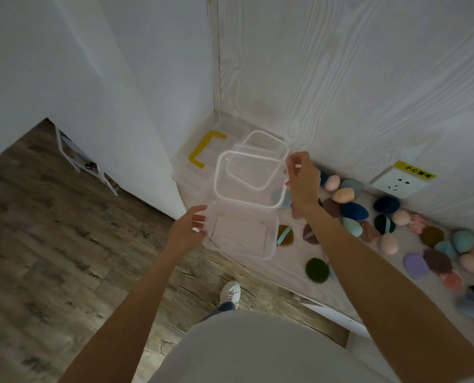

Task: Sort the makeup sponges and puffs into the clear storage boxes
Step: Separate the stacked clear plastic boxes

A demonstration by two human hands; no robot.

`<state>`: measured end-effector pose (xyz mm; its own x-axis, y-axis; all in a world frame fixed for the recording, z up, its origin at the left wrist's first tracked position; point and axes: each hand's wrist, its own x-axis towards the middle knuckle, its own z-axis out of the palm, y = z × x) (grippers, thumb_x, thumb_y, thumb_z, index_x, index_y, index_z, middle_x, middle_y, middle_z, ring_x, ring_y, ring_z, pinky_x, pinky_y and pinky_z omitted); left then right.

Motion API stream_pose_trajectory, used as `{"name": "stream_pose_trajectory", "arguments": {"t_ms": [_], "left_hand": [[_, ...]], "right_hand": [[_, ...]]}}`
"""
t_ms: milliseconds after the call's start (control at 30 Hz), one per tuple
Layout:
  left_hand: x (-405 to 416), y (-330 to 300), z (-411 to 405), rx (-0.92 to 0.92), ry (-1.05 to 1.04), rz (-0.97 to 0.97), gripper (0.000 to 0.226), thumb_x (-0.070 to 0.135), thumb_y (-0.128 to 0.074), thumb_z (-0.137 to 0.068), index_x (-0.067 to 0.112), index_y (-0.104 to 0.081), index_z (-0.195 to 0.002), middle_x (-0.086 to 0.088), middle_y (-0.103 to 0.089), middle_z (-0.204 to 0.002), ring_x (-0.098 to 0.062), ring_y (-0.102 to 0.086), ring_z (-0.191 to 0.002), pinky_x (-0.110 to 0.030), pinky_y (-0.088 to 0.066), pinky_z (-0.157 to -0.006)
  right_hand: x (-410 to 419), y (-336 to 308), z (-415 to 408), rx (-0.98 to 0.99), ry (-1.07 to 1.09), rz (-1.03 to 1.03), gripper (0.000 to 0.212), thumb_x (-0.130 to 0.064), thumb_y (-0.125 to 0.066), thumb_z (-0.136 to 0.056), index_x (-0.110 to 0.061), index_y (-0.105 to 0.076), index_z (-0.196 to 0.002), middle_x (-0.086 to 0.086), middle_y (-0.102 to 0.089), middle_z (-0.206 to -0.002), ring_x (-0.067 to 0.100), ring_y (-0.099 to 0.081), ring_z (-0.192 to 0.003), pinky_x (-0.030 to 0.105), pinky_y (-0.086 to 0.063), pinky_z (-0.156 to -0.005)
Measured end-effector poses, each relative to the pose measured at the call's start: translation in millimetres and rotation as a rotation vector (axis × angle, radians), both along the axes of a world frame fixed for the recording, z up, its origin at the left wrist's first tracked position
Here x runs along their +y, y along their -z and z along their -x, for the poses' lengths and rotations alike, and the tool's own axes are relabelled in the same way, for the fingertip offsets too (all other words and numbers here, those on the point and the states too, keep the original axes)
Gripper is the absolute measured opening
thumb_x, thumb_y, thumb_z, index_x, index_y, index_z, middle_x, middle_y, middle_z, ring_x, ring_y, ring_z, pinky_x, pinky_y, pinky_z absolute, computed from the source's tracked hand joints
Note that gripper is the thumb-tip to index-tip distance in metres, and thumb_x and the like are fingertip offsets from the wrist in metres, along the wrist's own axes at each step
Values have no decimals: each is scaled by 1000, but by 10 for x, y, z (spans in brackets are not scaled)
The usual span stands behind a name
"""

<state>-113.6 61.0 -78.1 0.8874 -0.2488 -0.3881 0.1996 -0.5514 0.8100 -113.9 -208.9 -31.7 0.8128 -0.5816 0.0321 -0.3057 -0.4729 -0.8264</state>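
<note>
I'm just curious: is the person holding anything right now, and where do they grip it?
Yes. The right hand pinches a raised clear box at its right rim, and the left hand holds the lower clear box by its left edge.

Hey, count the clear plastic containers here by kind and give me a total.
Small clear boxes held up by the right hand: 2
Small clear box on the table, at the left hand: 1
Large clear bin with yellow handle: 1
Total: 4
</note>
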Motion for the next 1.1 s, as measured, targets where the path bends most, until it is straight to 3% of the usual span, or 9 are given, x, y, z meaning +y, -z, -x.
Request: {"name": "stream_pose_trajectory", "arguments": {"t_ms": [200,333,533,600,700,767,900,967,1100], "left_hand": [[-47,-42,100,115,-119,116,55,-8,-63,-79,18,-51,-127,0,-56,-97,-13,-56,-82,-17,-52,-56],[-91,-40,138,97,-100,53,57,-3,-66,-78,18,-49,-128,3,-56,-96,-6,-54,-77,-18,-52,-58],[-62,-148,158,-268,54,-288,52,20,-70,-78,19,-49,-126,-2,-52,-106,-14,-53,-78,-24,-38,-68],[-103,-224,149,-423,115,-281,46,20,-67,-80,18,-52,-123,0,-54,-103,-16,-54,-79,-25,-39,-67],[-313,-360,75,-592,270,-136,37,14,-64,-82,17,-55,-118,5,-56,-96,-12,-51,-75,-24,-44,-66],[-576,-437,10,-617,432,-21,29,16,-59,-84,16,-58,-113,4,-58,-95,-11,-52,-77,-20,-45,-69],[-1265,-430,50,-563,771,98,23,19,-58,-88,15,-56,-111,3,-60,-102,-9,-54,-93,-14,-40,-82],[-1660,-357,192,-496,882,75,26,23,-60,-87,14,-55,-111,1,-59,-104,-11,-54,-95,-20,-44,-81],[-2359,-173,527,-490,1160,-115,55,34,-64,-84,15,-43,-131,-8,-53,-123,-22,-50,-111,-30,-43,-89]], "right_hand": [[28,192,281,55,-251,154,52,-10,-51,-92,-20,-35,-141,6,-46,-137,17,-46,-118,33,-39,-100],[81,283,321,89,-279,48,64,-14,-53,-92,-23,-21,-147,7,-37,-144,20,-38,-130,41,-31,-110],[45,226,435,158,-329,21,69,-22,-57,-91,-30,-18,-147,5,-35,-145,18,-38,-128,34,-34,-106],[42,147,519,168,-309,26,61,-23,-56,-91,-26,-25,-145,3,-38,-145,16,-40,-126,33,-33,-106],[21,-41,738,233,-225,55,42,-16,-51,-93,-17,-44,-134,7,-54,-127,11,-53,-95,27,-43,-91],[-32,-132,1003,241,-168,82,31,-13,-51,-93,-15,-55,-123,3,-59,-115,8,-54,-84,25,-48,-82],[-209,-31,1711,369,11,176,27,-15,-52,-91,-9,-61,-116,11,-62,-110,28,-56,-103,30,-39,-89],[-311,71,2065,423,75,229,29,-15,-47,-91,-1,-63,-110,21,-64,-106,39,-59,-99,43,-46,-88],[-515,139,2532,524,374,87,35,-17,-59,-89,-11,-56,-123,14,-62,-114,32,-60,-102,38,-44,-87]]}}
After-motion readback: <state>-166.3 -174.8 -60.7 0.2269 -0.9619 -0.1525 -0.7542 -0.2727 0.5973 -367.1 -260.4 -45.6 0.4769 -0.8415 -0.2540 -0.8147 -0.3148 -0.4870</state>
